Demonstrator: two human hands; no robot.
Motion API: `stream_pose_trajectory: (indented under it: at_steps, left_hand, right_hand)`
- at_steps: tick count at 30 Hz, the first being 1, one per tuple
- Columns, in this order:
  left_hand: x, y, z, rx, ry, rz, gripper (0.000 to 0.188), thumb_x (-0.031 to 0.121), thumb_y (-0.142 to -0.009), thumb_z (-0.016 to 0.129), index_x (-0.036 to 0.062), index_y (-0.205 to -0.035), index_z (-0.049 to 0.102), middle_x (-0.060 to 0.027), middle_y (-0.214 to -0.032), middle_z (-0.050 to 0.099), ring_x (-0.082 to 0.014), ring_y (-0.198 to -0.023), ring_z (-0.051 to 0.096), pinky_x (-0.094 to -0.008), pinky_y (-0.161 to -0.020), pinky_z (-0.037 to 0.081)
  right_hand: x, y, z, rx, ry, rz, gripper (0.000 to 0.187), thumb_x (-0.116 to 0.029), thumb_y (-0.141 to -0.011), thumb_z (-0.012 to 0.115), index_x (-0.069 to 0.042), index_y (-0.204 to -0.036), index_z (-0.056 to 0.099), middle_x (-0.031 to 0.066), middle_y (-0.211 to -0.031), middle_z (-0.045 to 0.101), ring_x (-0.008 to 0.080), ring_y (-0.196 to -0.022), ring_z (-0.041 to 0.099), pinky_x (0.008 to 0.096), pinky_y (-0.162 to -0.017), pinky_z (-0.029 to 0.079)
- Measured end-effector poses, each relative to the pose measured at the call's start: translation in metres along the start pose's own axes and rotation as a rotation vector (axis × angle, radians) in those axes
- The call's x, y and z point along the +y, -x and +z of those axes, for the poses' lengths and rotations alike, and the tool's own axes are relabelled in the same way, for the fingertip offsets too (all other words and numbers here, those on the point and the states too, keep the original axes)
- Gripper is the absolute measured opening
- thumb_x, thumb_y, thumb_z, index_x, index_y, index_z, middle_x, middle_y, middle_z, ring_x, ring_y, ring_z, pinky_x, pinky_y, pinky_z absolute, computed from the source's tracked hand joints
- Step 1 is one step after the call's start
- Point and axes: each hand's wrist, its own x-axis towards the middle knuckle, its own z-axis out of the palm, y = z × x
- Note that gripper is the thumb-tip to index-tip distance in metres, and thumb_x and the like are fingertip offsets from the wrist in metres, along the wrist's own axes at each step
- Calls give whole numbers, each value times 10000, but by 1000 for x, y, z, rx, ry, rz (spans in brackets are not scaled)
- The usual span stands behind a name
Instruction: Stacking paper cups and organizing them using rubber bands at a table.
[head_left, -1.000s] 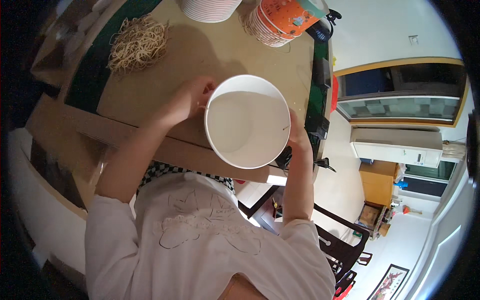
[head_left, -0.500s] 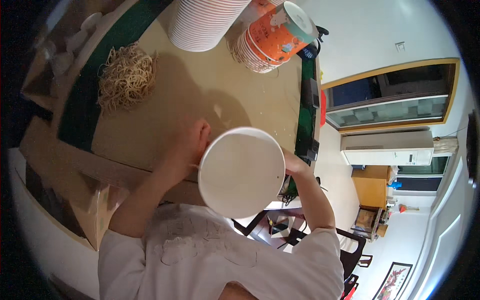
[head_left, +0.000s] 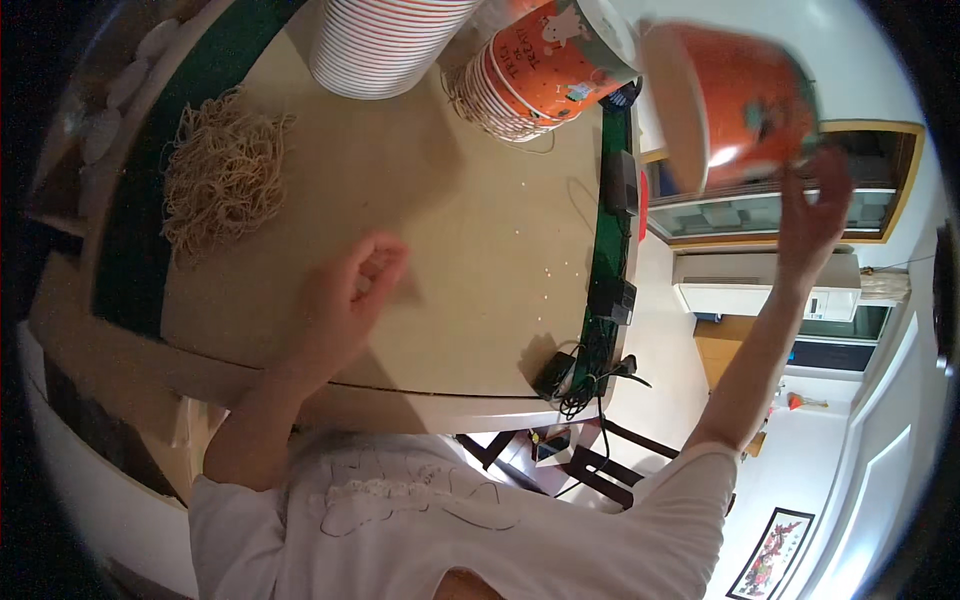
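At upper right, the right hand (head_left: 815, 200) grips an orange bucket (head_left: 750, 100) near its base, which leaves the rim free. Left of centre, the left hand (head_left: 360, 295) curls loosely; whether empty, I cannot tell.

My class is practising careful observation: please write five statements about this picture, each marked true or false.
1. The right hand holds an orange bucket. True.
2. That bucket rests on the tabletop. False: it is held in the air.
3. A tangle of pale cords lies left of the left hand. True.
4. The left hand rests on that tangle. False: a gap separates them.
5. A pale ribbed stack is left of the orange stack. True.
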Motion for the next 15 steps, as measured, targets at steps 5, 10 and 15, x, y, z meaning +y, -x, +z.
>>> stream_pose_trajectory:
  at_steps: [5,10,15]
  left_hand:
    - [14,-11,-25,52,-54,-3,125,135,-900,590,52,-993,592,-28,-856,645,-96,-737,592,-251,-585,493]
    - [47,-21,-67,94,-209,59,103,105,-911,569,46,-992,589,-10,-856,602,-74,-781,553,-212,-624,454]
    - [60,-76,-107,161,-251,281,217,148,-936,539,54,-1128,574,-20,-1068,593,-80,-945,538,-240,-761,446]
  right_hand:
    - [10,-59,59,158,339,-291,493,16,-730,726,-59,-1168,513,91,-1119,542,171,-958,573,244,-710,569]
    - [55,-28,125,-200,389,-380,404,-79,-771,654,-73,-1151,518,117,-1135,556,333,-1070,503,406,-914,448]
    - [36,8,135,-349,618,-451,470,-57,-742,649,-63,-1197,531,137,-1356,400,379,-1229,397,404,-988,411]
